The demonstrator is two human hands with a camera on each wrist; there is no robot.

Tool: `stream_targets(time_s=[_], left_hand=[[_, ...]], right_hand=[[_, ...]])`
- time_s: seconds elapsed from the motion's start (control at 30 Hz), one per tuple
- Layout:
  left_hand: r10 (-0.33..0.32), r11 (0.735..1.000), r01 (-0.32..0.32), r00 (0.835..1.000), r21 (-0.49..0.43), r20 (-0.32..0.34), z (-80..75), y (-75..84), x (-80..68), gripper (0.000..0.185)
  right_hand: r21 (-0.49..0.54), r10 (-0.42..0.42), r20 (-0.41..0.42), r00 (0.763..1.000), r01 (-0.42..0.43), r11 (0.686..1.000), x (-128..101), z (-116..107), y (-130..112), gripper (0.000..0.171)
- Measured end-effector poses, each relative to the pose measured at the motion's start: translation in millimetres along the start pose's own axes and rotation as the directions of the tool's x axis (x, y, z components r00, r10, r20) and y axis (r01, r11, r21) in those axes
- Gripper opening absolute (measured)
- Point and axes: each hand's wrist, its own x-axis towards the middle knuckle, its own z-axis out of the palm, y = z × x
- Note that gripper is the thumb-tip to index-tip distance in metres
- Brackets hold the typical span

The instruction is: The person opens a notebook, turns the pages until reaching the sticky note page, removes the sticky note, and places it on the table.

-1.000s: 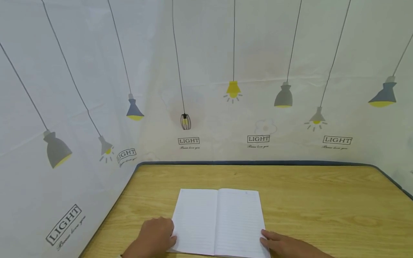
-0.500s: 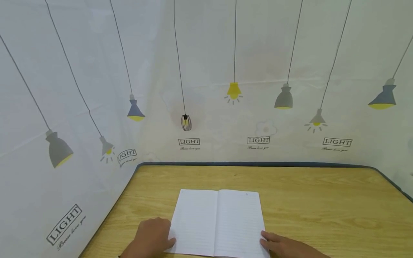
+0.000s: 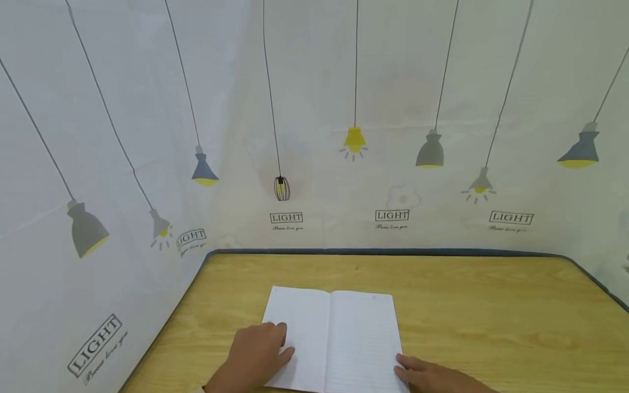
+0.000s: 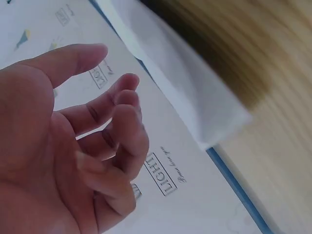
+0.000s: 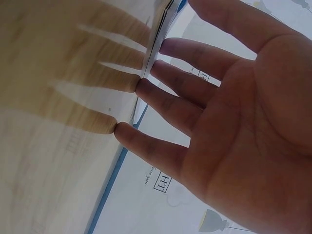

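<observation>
Head view, notebook: the notebook (image 3: pixel 331 338) is laid open and flat on the worktop (image 3: pixel 491 316), near the front edge, lined pages up.
Head view, left hand: the left hand (image 3: pixel 255 357) is laid on the lower part of the left page, palm down; the grip is loose and nothing is clasped.
Head view, right hand: the right hand (image 3: pixel 432 375) is set at the lower right corner of the right page, fingers stretched out flat against the page edge and the worktop.
Head view, backdrop: a curtain (image 3: pixel 314 125) printed with hanging lamps and the word LIGHT is hung behind and to the left of the worktop.
Left wrist view: the left hand (image 4: pixel 73 151) is seen from the palm side, fingers relaxed and slightly bent, nothing clasped; a blurred page of the notebook (image 4: pixel 190 87) is seen beside it.
Right wrist view: the right hand (image 5: pixel 214 112) is spread, fingertips (image 5: pixel 142 87) pressed on the worktop (image 5: pixel 58 97) at the edge of the notebook (image 5: pixel 158 34); the grip is apart.
</observation>
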Motion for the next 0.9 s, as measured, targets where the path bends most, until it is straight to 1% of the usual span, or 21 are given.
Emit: stream_targets(time_s=[0.13, 0.23, 0.3, 0.4, 0.47, 0.57, 0.63, 0.7, 0.8, 0.9], left_hand=[[0.038, 0.999, -0.038, 0.997, -0.002, -0.063, -3.5, 16.1, 5.3, 0.03], [0.055, 0.998, -0.055, 0.996, -0.002, -0.077, -6.4, 28.1, 9.6, 0.027], [0.066, 0.998, -0.066, 0.997, -0.011, -0.049, -7.7, 36.1, 12.7, 0.026], [0.076, 0.997, -0.075, 0.997, -0.03, 0.017, -7.7, 47.7, 17.6, 0.03], [0.078, 0.996, -0.075, 0.994, -0.045, 0.074, -7.5, 54.9, 21.0, 0.037], [0.084, 0.996, -0.078, 0.988, -0.053, 0.131, -6.0, 63.2, 23.5, 0.048], [0.094, 0.995, -0.087, 0.985, -0.049, 0.147, -3.6, 67.1, 23.6, 0.053], [0.105, 0.994, -0.099, 0.984, -0.043, 0.147, -1.2, 70.0, 23.0, 0.056], [0.116, 0.993, -0.111, 0.982, -0.039, 0.148, 1.3, 73.4, 22.5, 0.06], [0.12, 0.992, -0.114, 0.978, -0.047, 0.173, 1.9, 76.2, 22.9, 0.063]], right_hand=[[0.01, 0.005, -0.001, 1.0, -0.005, 1.0, -0.5, 2.0, 0.0, 0.069], [-0.005, -0.004, -0.01, 1.0, 0.004, 1.0, 0.0, 2.2, -0.2, 0.069], [-0.007, -0.006, -0.01, 1.0, 0.006, 1.0, 0.3, 2.8, 0.6, 0.069], [0.002, 0.0, -0.006, 1.0, 0.0, 1.0, 0.7, 4.6, 3.9, 0.069], [0.005, 0.005, -0.004, 1.0, -0.005, 1.0, 1.6, 6.6, 7.3, 0.07], [-0.009, -0.001, -0.006, 1.0, 0.001, 1.0, 3.5, 9.3, 12.3, 0.071], [-0.017, -0.002, -0.008, 1.0, 0.001, 1.0, 3.8, 9.7, 12.7, 0.071], [-0.022, 0.0, -0.009, 1.0, 0.0, 1.0, 3.1, 8.4, 10.5, 0.071], [-0.017, 0.019, 0.003, 1.0, -0.019, 1.0, 1.4, 4.2, 3.1, 0.07], [-0.009, 0.047, 0.016, 0.999, -0.046, 0.999, 0.3, 0.8, -2.5, 0.071]])
